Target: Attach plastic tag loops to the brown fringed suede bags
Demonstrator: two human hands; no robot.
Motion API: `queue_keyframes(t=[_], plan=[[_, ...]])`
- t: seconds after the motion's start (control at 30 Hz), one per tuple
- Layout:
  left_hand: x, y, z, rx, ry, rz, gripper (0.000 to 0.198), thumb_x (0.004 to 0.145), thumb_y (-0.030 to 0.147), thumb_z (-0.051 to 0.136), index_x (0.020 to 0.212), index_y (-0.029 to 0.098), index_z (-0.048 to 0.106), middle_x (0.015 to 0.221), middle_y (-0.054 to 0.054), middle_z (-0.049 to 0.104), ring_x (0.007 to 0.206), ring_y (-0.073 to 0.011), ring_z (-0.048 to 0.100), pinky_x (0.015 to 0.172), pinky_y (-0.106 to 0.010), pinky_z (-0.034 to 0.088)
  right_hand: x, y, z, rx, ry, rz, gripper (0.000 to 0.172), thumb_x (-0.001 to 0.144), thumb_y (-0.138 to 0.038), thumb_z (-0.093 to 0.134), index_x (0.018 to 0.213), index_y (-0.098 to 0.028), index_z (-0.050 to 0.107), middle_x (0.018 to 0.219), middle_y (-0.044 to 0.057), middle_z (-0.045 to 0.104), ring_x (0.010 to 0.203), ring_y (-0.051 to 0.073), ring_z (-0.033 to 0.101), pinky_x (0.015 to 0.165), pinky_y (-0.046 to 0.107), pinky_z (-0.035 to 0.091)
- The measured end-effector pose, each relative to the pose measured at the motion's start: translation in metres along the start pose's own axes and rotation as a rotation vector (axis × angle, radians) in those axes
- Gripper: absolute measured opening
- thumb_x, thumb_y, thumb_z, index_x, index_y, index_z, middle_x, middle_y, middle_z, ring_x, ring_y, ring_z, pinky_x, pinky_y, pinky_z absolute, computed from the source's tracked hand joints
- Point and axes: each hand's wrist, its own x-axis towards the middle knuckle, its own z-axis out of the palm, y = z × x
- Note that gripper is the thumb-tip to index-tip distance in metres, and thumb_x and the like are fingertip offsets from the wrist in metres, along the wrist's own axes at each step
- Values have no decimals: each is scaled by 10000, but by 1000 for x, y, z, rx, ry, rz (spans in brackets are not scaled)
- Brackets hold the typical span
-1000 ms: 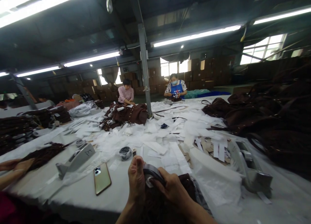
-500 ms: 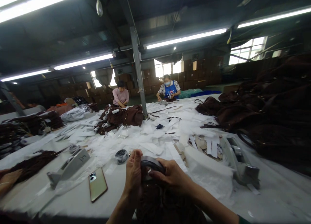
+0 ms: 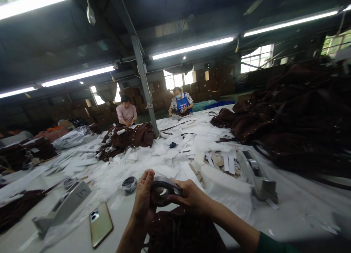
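We see a dark grey roll of tape (image 3: 163,182) in the lower centre of the frame, pinched between our left hand (image 3: 143,199) and right hand (image 3: 192,199) and tipped so its pale open core faces us. Directly below it, at the bottom edge, lies a dark brown bag (image 3: 178,233).

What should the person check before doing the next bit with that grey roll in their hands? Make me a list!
1. Grip on the grey tape roll: ok, the left hand and right hand pinch it from opposite sides.
2. Loose tape end found: cannot tell, too small to see.
3. Brown bag in place: ok, it lies just below the hands.
4. Phone out of the way: ok, it lies left of the bag, apart from both hands.
5. Tape dispenser near: ok, it stands beside the phone.
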Motion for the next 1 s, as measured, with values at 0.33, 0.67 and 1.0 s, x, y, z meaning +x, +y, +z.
queue_keyframes(t=[0.33,0.67,1.0], plan=[[4,-13,17,328,-288,-90,421,664,462,745,877,127,605,538,-6,609,417,-83,479,414,-158,327,-2,13,-13,-146,8,12,146,726,-275,683,821,-168,655,688,-8,642,628,144,578,561,206,381],[11,-35,10,162,-183,-88,554,676,612,668,964,144,603,491,39,535,389,-72,436,408,-160,297,-11,28,-10,27,79,125,220,797,-370,626,748,-157,602,592,-42,511,550,93,455,508,187,315],[24,-26,22,517,-156,84,371,685,487,701,759,125,672,550,7,574,483,-92,472,460,-179,345,0,23,-11,52,64,121,251,767,-391,648,737,-145,608,627,-35,534,589,105,490,516,185,335]])
